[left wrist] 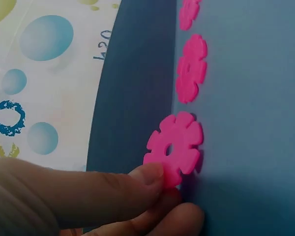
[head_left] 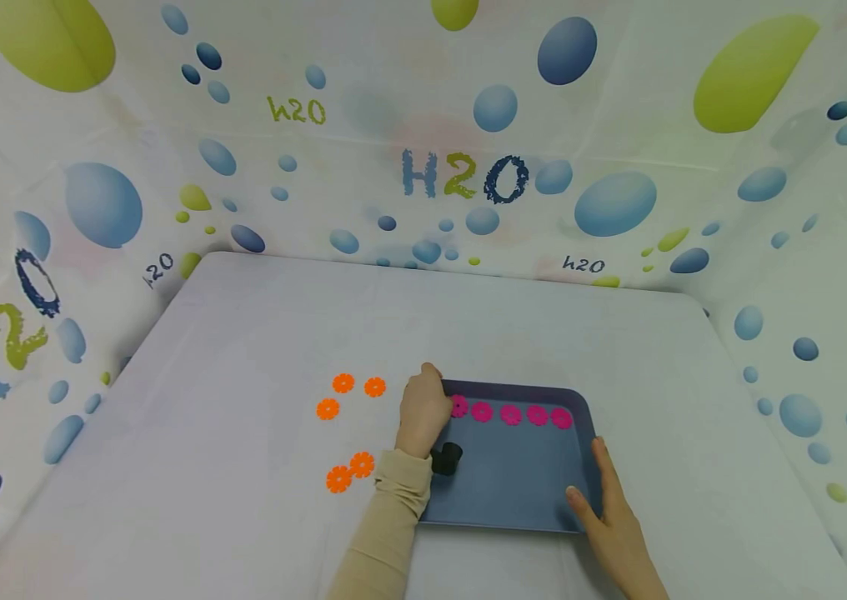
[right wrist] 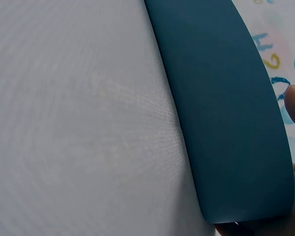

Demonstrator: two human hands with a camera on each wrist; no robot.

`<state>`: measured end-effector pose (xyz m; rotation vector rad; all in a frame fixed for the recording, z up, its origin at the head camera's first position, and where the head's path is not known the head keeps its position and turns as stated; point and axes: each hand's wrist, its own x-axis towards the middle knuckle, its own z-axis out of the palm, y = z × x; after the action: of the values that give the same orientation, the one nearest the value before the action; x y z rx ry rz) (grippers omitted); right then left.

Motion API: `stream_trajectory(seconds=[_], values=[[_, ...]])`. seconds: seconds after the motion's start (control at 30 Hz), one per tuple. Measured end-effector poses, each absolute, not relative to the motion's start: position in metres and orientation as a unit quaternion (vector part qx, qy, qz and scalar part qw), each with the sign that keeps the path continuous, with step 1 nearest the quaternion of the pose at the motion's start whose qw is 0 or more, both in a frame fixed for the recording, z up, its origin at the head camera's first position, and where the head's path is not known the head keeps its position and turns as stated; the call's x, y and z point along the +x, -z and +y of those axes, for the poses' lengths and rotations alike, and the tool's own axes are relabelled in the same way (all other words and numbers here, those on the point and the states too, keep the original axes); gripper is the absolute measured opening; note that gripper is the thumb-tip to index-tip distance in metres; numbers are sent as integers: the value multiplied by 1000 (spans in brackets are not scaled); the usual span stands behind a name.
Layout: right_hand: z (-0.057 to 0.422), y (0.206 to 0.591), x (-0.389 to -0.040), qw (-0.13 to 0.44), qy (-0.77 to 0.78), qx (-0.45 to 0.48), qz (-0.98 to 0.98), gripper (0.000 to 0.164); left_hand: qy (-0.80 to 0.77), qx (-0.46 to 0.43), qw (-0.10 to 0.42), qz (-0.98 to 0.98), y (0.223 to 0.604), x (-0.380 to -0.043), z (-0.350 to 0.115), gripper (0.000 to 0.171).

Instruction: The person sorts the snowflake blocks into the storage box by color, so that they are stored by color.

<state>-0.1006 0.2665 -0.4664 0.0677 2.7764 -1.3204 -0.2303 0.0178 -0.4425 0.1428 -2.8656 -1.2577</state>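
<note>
My left hand (head_left: 423,412) is at the far left corner of a blue-grey tray (head_left: 513,483). Between thumb and fingers it pinches a pink flower-shaped disc (left wrist: 179,142) with a notched rim and a small centre hole. The disc stands close to the tray's inner wall, and its lower edge is hidden behind the thumb. More pink flower-shaped discs (head_left: 511,414) form a row along the tray's far side. At the tray's right wall is my right hand (head_left: 614,525), its fingers extended along the outside and its thumb spread over the inside.
Several orange flower-shaped discs (head_left: 343,383) lie on the white tabletop (head_left: 243,433) left of the tray, two of them touching or overlapping. A black object (head_left: 448,458) shows at the left wrist. Patterned fabric (head_left: 363,125) rises behind the table and at both sides.
</note>
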Motion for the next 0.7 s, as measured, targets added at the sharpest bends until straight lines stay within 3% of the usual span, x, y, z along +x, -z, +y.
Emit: stream_trajectory(seconds=[0.17, 0.37, 0.7], values=[[266, 466, -100, 31, 428, 23, 903, 79, 390, 45, 24, -920, 442, -228, 18, 23], [266, 467, -100, 31, 427, 22, 903, 79, 404, 43, 8, -914, 439, -229, 14, 30], [266, 466, -99, 30, 439, 11, 898, 79, 468, -40, 5, -883, 429, -234, 1, 23]])
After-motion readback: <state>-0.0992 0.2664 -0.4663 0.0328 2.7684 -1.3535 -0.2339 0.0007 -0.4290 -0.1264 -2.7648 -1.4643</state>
